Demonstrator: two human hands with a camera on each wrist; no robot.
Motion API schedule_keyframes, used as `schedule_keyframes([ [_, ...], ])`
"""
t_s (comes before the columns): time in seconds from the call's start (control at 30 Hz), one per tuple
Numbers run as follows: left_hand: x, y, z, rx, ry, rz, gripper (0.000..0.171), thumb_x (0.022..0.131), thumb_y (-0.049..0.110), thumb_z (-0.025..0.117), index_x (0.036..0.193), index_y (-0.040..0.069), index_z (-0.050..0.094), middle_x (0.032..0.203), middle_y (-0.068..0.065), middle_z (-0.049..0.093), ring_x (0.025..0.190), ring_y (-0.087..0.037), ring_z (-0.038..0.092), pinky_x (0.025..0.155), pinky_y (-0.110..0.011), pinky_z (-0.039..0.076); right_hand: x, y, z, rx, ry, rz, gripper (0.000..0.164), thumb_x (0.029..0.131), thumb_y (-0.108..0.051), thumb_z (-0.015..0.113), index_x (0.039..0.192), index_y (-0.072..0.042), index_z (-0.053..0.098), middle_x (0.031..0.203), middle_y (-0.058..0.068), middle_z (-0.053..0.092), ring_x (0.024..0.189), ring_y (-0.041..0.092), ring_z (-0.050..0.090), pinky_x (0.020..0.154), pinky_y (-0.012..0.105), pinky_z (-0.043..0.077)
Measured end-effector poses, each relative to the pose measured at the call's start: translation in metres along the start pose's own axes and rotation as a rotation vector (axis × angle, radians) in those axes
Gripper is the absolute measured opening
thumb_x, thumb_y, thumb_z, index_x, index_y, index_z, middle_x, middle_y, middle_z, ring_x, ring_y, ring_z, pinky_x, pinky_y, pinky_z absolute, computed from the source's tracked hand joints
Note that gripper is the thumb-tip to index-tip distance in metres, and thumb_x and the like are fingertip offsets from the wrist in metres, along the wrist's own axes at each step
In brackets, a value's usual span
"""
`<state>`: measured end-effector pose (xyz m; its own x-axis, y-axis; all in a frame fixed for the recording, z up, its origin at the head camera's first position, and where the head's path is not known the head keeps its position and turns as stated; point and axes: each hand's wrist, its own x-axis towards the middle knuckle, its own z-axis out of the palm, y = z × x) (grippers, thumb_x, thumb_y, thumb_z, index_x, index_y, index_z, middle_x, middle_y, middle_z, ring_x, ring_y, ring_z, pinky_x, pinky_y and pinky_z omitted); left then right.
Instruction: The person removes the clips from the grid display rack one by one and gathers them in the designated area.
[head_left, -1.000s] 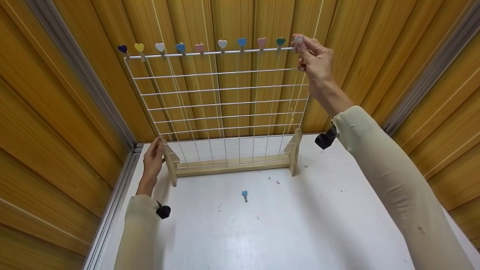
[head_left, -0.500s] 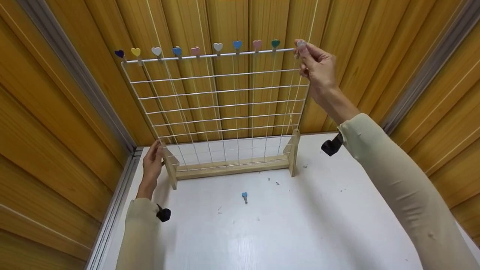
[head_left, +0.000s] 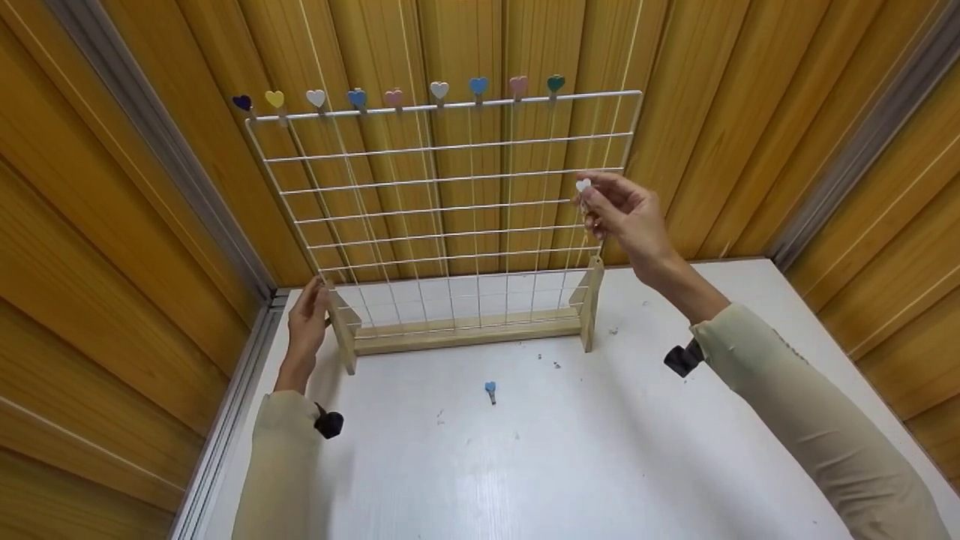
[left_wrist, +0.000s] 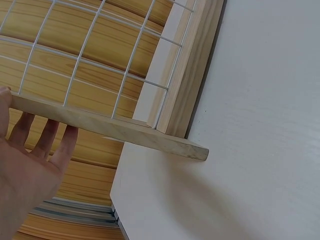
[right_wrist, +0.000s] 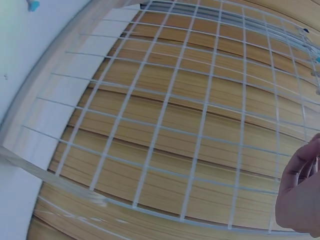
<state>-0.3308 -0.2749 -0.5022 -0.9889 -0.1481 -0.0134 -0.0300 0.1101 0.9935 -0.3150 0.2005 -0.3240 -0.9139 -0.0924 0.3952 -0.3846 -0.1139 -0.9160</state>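
A white heart-topped clip point(head_left: 583, 184) is pinched between thumb and fingertips of the right hand point(head_left: 626, 217), held up in the air just in front of the wire grid panel point(head_left: 450, 202), beside its right edge and roughly level with the third cross wire from the top. The clip is off the panel — whether it brushes a wire cannot be told. It is carried heart-up, so that its lower, gripping end points down.

Along the top wire nine heart clips are seated in a row, from a dark blue one point(head_left: 241, 102) at the left to a green one point(head_left: 555, 82) near the right; the top right corner of the grid carries none. The clips stand upright because they bite the top wire from above.

The panel is kept upright by a wooden base point(head_left: 465, 330) with two short feet set crosswise. The left hand point(head_left: 307, 319) is laid against the left foot point(left_wrist: 110, 127) with relaxed, nearly straight fingers — a steadying touch, not a grasp, seemingly so that the light frame does not shift or tip while the far top corner is worked.

One more clip, light blue point(head_left: 490, 389), lies loose on the white table point(head_left: 525, 465) in front of the base, apart from both hands. Wooden wall panelling point(head_left: 712, 112) closes in the back and sides.
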Motion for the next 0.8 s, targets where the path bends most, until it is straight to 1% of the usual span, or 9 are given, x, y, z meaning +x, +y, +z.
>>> schedule_keyframes([
  [0.17, -0.001, 0.001, -0.003, 0.038, 0.015, 0.001, 0.059, 0.112, 0.037, 0.038, 0.165, 0.02, 0.019, 0.171, -0.012, 0.02, 0.158, -0.032, 0.022, 0.127, -0.053, 0.029, -0.015, 0.03, 0.0, -0.057, -0.058, 0.06, 0.024, 0.101, -0.004, 0.062, 0.124, -0.002, 0.069, 0.092, -0.002, 0.074, 0.07, 0.01, 0.065, 0.059, 0.017, 0.056],
  [0.23, -0.002, 0.002, -0.004, 0.055, 0.017, -0.001, 0.06, 0.111, 0.038, 0.038, 0.165, 0.02, 0.018, 0.171, -0.012, 0.019, 0.158, -0.031, 0.021, 0.127, -0.052, 0.029, -0.02, 0.043, 0.0, -0.085, -0.078, 0.097, 0.026, 0.101, -0.005, 0.063, 0.126, 0.0, 0.067, 0.092, -0.003, 0.074, 0.072, 0.008, 0.066, 0.061, 0.017, 0.058],
  [0.33, -0.002, 0.003, -0.006, 0.056, 0.025, 0.005, 0.06, 0.111, 0.038, 0.038, 0.165, 0.02, 0.019, 0.171, -0.011, 0.02, 0.158, -0.031, 0.022, 0.127, -0.051, 0.03, -0.028, 0.063, 0.002, -0.106, -0.103, 0.164, 0.031, 0.101, -0.007, 0.064, 0.13, 0.003, 0.064, 0.093, -0.003, 0.073, 0.074, 0.008, 0.067, 0.062, 0.018, 0.059],
  [0.47, 0.0, 0.002, -0.008, 0.048, 0.041, 0.025, 0.058, 0.112, 0.037, 0.038, 0.165, 0.019, 0.022, 0.17, -0.012, 0.023, 0.157, -0.031, 0.024, 0.126, -0.052, 0.031, -0.039, 0.087, 0.006, -0.129, -0.142, 0.265, 0.036, 0.101, -0.009, 0.065, 0.135, 0.001, 0.062, 0.099, -0.001, 0.072, 0.078, 0.008, 0.068, 0.067, 0.02, 0.061],
  [0.53, 0.0, 0.002, -0.007, 0.052, 0.048, 0.021, 0.058, 0.112, 0.036, 0.038, 0.165, 0.019, 0.022, 0.17, -0.011, 0.023, 0.157, -0.031, 0.025, 0.126, -0.052, 0.03, -0.046, 0.098, 0.006, -0.151, -0.165, 0.315, 0.038, 0.1, -0.01, 0.066, 0.137, -0.002, 0.061, 0.102, -0.002, 0.072, 0.081, 0.008, 0.068, 0.07, 0.021, 0.061],
  [0.63, -0.001, 0.002, -0.002, 0.047, 0.052, 0.013, 0.058, 0.111, 0.037, 0.039, 0.165, 0.019, 0.022, 0.17, -0.012, 0.024, 0.157, -0.031, 0.025, 0.126, -0.052, 0.03, -0.06, 0.115, -0.001, -0.189, -0.19, 0.377, 0.041, 0.1, -0.012, 0.067, 0.139, -0.002, 0.059, 0.105, -0.004, 0.072, 0.083, 0.007, 0.069, 0.073, 0.021, 0.062],
  [0.73, -0.001, 0.001, 0.002, 0.039, 0.052, 0.001, 0.058, 0.111, 0.037, 0.04, 0.164, 0.02, 0.023, 0.17, -0.012, 0.024, 0.157, -0.031, 0.025, 0.126, -0.052, 0.031, -0.074, 0.131, -0.011, -0.217, -0.204, 0.416, 0.044, 0.1, -0.013, 0.068, 0.14, 0.001, 0.057, 0.105, -0.005, 0.071, 0.085, 0.007, 0.07, 0.074, 0.021, 0.061],
  [0.8, -0.001, 0.001, 0.003, 0.03, 0.055, -0.001, 0.058, 0.111, 0.036, 0.04, 0.164, 0.019, 0.024, 0.17, -0.013, 0.025, 0.157, -0.031, 0.025, 0.126, -0.052, 0.031, -0.081, 0.144, -0.016, -0.214, -0.213, 0.439, 0.045, 0.099, -0.014, 0.068, 0.139, 0.003, 0.057, 0.104, -0.002, 0.072, 0.085, 0.007, 0.071, 0.073, 0.02, 0.061],
])
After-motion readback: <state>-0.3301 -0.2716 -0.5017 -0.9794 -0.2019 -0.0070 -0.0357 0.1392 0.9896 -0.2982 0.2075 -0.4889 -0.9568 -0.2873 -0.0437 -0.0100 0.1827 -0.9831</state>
